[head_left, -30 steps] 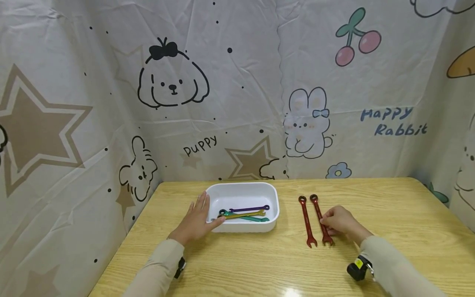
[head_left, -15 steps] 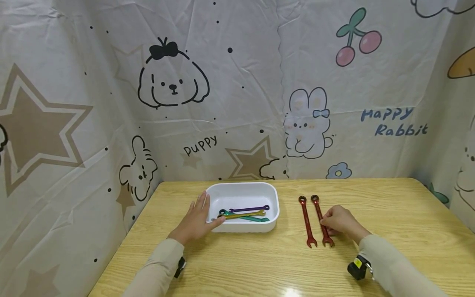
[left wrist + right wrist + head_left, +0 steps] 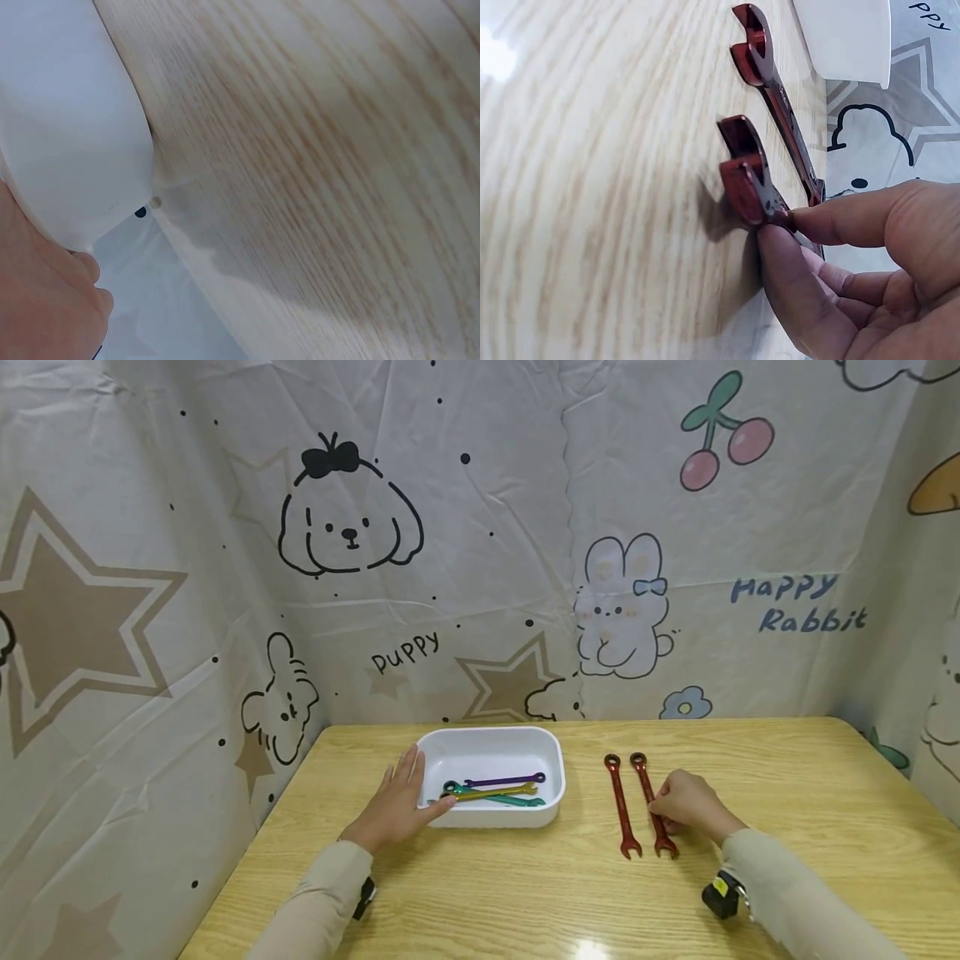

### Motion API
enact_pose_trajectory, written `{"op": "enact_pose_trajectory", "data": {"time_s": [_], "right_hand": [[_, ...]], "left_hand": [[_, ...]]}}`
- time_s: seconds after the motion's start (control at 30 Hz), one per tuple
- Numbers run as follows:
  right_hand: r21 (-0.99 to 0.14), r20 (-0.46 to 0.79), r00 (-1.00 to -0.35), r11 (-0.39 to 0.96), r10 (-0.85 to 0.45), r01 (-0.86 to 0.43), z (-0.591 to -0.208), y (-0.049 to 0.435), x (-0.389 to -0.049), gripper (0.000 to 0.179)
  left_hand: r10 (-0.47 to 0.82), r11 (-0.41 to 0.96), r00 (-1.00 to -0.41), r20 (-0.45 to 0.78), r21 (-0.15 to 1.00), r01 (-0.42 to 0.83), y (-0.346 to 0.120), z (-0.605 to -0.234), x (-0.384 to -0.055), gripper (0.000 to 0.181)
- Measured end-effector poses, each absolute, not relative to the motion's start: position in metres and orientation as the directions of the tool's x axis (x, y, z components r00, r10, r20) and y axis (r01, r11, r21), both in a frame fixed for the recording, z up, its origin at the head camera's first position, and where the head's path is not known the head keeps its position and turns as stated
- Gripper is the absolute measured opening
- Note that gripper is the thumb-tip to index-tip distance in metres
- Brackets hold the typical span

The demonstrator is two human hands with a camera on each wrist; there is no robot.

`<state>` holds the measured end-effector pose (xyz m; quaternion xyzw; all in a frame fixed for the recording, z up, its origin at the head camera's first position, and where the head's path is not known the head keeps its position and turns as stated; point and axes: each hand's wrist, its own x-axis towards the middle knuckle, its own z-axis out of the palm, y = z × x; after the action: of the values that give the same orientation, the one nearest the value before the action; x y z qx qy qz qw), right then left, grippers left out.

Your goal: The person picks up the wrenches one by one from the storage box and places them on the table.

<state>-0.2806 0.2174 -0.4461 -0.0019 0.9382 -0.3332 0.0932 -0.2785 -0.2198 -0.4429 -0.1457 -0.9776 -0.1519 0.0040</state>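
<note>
Between the thumb and fingers of my right hand (image 3: 692, 806) is the handle of a red combination wrench (image 3: 663, 839). The right wrist view shows the pinch up close; the wrench's open end (image 3: 744, 180) sits just above the table with a shadow under it. To its left lies a second red combination wrench (image 3: 621, 806), roughly parallel. My left hand (image 3: 392, 806) rests on the left side of a white plastic bin (image 3: 498, 819), fingers straight, thumb over the front rim. Inside are a purple wrench (image 3: 506, 780), a gold wrench (image 3: 498, 792) and a green wrench (image 3: 525, 802).
The wooden table (image 3: 510, 893) ends at a patterned cloth (image 3: 480, 527) hanging behind it and at the sides. Between the bin and the red wrenches there is a gap of bare tabletop.
The far ring end of the wrench in my right hand has shifted slightly right, so it stands a little farther from the other red wrench. My left hand has stayed on the bin.
</note>
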Motion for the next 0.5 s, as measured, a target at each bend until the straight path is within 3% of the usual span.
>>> {"op": "enact_pose_trajectory", "data": {"time_s": [0.5], "right_hand": [[-0.552, -0.105, -0.992, 0.834, -0.071, -0.001, -0.4413, 0.216, -0.2761, 0.026]], "left_hand": [[0.287, 0.91, -0.956, 0.058, 0.295, 0.291, -0.2196, -0.4426, -0.2789, 0.105]]}}
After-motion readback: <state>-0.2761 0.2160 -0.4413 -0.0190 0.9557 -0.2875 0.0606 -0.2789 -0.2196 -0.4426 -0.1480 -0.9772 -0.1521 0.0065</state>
